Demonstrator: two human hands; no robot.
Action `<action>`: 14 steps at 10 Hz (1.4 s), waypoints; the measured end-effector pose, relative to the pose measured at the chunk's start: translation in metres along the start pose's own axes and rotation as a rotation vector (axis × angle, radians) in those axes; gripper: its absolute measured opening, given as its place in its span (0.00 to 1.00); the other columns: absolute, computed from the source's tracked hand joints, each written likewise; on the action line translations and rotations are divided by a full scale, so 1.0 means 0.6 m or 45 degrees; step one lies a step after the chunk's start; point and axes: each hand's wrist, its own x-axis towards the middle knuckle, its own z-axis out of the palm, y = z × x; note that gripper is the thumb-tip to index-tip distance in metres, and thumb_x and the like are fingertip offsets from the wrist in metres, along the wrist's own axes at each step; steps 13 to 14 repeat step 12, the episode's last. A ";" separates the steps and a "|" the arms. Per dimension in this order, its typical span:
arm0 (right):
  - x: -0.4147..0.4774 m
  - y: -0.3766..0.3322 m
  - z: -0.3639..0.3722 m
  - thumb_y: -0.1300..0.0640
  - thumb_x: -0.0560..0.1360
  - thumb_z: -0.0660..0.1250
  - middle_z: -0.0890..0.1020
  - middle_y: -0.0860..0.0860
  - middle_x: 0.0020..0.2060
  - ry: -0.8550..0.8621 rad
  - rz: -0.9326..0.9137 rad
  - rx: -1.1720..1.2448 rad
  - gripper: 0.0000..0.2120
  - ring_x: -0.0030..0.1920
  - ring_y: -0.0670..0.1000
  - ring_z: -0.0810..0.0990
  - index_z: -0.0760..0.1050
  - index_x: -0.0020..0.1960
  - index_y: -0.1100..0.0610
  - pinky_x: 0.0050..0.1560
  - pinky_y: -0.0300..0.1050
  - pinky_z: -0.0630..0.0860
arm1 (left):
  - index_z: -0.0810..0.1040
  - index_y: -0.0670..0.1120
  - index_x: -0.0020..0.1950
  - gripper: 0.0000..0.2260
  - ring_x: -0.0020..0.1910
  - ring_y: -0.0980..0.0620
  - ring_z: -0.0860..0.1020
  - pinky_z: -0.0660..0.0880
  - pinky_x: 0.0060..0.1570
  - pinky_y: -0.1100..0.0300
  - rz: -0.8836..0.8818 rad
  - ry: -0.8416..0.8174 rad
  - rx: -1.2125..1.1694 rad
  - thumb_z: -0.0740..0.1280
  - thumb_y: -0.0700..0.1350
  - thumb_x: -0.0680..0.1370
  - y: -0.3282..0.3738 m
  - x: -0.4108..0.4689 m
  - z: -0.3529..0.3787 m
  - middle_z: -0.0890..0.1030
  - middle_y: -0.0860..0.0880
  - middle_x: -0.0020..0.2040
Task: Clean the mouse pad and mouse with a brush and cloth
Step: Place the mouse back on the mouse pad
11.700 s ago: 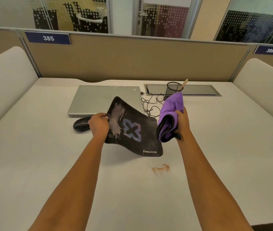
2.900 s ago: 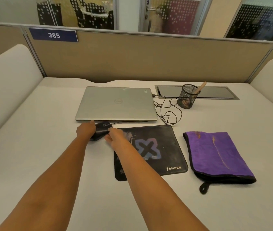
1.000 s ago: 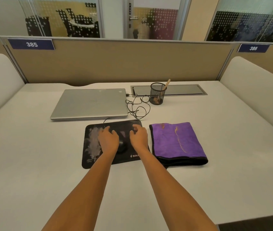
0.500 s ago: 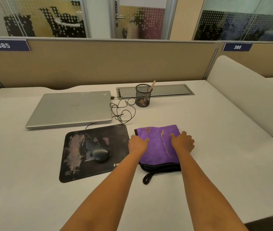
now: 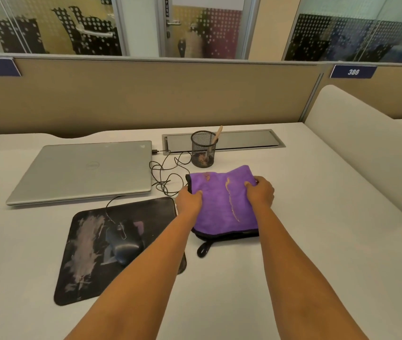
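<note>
A folded purple cloth (image 5: 222, 200) with a black hem lies on the desk, streaked with brownish dirt. My left hand (image 5: 189, 201) grips its left edge and my right hand (image 5: 260, 192) grips its right edge; its far end is lifted and bunched. To the left lies the black mouse pad (image 5: 92, 253), smeared with pale dust, with the black wired mouse (image 5: 124, 245) on it. A brush's wooden handle (image 5: 218, 134) sticks out of a black mesh cup (image 5: 203, 149) behind the cloth.
A shut silver laptop (image 5: 84, 170) lies at the back left, with tangled black cables (image 5: 165, 175) beside it. A grey cable hatch (image 5: 241, 141) is set in the desk behind the cup. Beige partitions close off the back and right.
The mouse went from the desk onto the pad, and both hands moved right to the cloth. In the last half second their fingers closed on its edges and the far end lifted.
</note>
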 end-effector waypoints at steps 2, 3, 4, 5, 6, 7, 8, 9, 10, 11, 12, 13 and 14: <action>0.062 -0.025 0.033 0.58 0.80 0.60 0.73 0.57 0.67 -0.004 -0.126 -0.110 0.20 0.65 0.58 0.73 0.67 0.70 0.58 0.64 0.51 0.71 | 0.56 0.42 0.73 0.25 0.65 0.43 0.69 0.66 0.63 0.53 0.201 0.085 0.100 0.60 0.38 0.78 0.029 0.068 0.019 0.70 0.40 0.67; 0.055 -0.008 0.048 0.56 0.81 0.57 0.70 0.56 0.70 0.046 -0.378 -0.480 0.20 0.68 0.56 0.70 0.64 0.72 0.57 0.67 0.51 0.68 | 0.59 0.42 0.73 0.22 0.69 0.45 0.65 0.61 0.68 0.53 0.551 0.172 0.376 0.58 0.40 0.79 0.023 0.080 0.030 0.67 0.43 0.70; 0.043 0.005 0.062 0.54 0.81 0.54 0.68 0.55 0.71 -0.007 -0.503 -0.629 0.20 0.70 0.56 0.68 0.63 0.73 0.56 0.69 0.50 0.65 | 0.65 0.42 0.70 0.19 0.65 0.44 0.69 0.64 0.65 0.53 0.741 0.154 0.618 0.57 0.42 0.79 0.008 0.084 0.040 0.71 0.43 0.66; 0.032 0.018 0.085 0.49 0.82 0.49 0.60 0.54 0.75 -0.154 -0.544 -0.803 0.24 0.75 0.55 0.59 0.57 0.75 0.55 0.74 0.51 0.57 | 0.58 0.42 0.73 0.22 0.71 0.43 0.62 0.57 0.71 0.52 0.701 -0.038 0.953 0.53 0.48 0.81 -0.026 0.090 0.052 0.65 0.41 0.71; 0.033 0.021 0.096 0.46 0.82 0.45 0.53 0.52 0.77 -0.242 -0.509 -0.877 0.26 0.77 0.55 0.52 0.50 0.77 0.53 0.76 0.53 0.50 | 0.49 0.42 0.75 0.26 0.75 0.45 0.50 0.48 0.74 0.52 0.616 -0.178 1.091 0.48 0.52 0.81 -0.047 0.094 0.055 0.52 0.42 0.76; 0.041 0.024 0.112 0.43 0.81 0.43 0.46 0.51 0.78 -0.283 -0.485 -0.907 0.28 0.78 0.55 0.45 0.43 0.78 0.50 0.76 0.54 0.44 | 0.40 0.44 0.75 0.27 0.75 0.47 0.41 0.40 0.73 0.53 0.576 -0.233 1.105 0.46 0.55 0.81 -0.061 0.099 0.061 0.41 0.44 0.77; 0.048 0.027 0.121 0.43 0.81 0.42 0.44 0.51 0.78 -0.284 -0.485 -0.914 0.28 0.78 0.55 0.43 0.41 0.77 0.50 0.76 0.54 0.42 | 0.38 0.45 0.75 0.28 0.75 0.48 0.39 0.39 0.72 0.53 0.575 -0.218 1.091 0.46 0.56 0.81 -0.062 0.105 0.066 0.39 0.45 0.76; 0.054 0.028 0.126 0.43 0.81 0.42 0.43 0.51 0.78 -0.271 -0.494 -0.921 0.28 0.78 0.55 0.42 0.40 0.77 0.49 0.75 0.54 0.41 | 0.37 0.46 0.75 0.28 0.75 0.48 0.39 0.39 0.72 0.53 0.571 -0.228 1.112 0.46 0.56 0.81 -0.059 0.115 0.067 0.38 0.45 0.76; 0.057 0.025 0.124 0.43 0.81 0.42 0.43 0.51 0.78 -0.284 -0.486 -0.937 0.28 0.78 0.55 0.42 0.40 0.77 0.49 0.75 0.54 0.40 | 0.38 0.45 0.75 0.28 0.75 0.47 0.39 0.39 0.72 0.53 0.569 -0.251 1.148 0.46 0.56 0.81 -0.052 0.117 0.062 0.39 0.44 0.76; 0.046 0.020 0.113 0.43 0.81 0.42 0.44 0.52 0.78 -0.277 -0.493 -0.916 0.28 0.78 0.55 0.44 0.40 0.78 0.50 0.76 0.53 0.42 | 0.42 0.44 0.76 0.27 0.76 0.48 0.42 0.41 0.73 0.55 0.612 -0.254 1.104 0.46 0.55 0.81 -0.042 0.106 0.042 0.43 0.44 0.77; 0.035 0.011 0.102 0.43 0.81 0.43 0.46 0.52 0.78 -0.221 -0.481 -0.839 0.28 0.78 0.55 0.45 0.42 0.78 0.51 0.76 0.51 0.42 | 0.45 0.44 0.76 0.26 0.76 0.48 0.44 0.43 0.73 0.56 0.645 -0.221 1.017 0.47 0.54 0.81 -0.036 0.102 0.022 0.45 0.45 0.77; 0.035 0.011 0.102 0.43 0.81 0.43 0.46 0.52 0.78 -0.221 -0.481 -0.839 0.28 0.78 0.55 0.45 0.42 0.78 0.51 0.76 0.51 0.42 | 0.45 0.44 0.76 0.26 0.76 0.48 0.44 0.43 0.73 0.56 0.645 -0.221 1.017 0.47 0.54 0.81 -0.036 0.102 0.022 0.45 0.45 0.77; 0.035 0.011 0.102 0.43 0.81 0.43 0.46 0.52 0.78 -0.221 -0.481 -0.839 0.28 0.78 0.55 0.45 0.42 0.78 0.51 0.76 0.51 0.42 | 0.45 0.44 0.76 0.26 0.76 0.48 0.44 0.43 0.73 0.56 0.645 -0.221 1.017 0.47 0.54 0.81 -0.036 0.102 0.022 0.45 0.45 0.77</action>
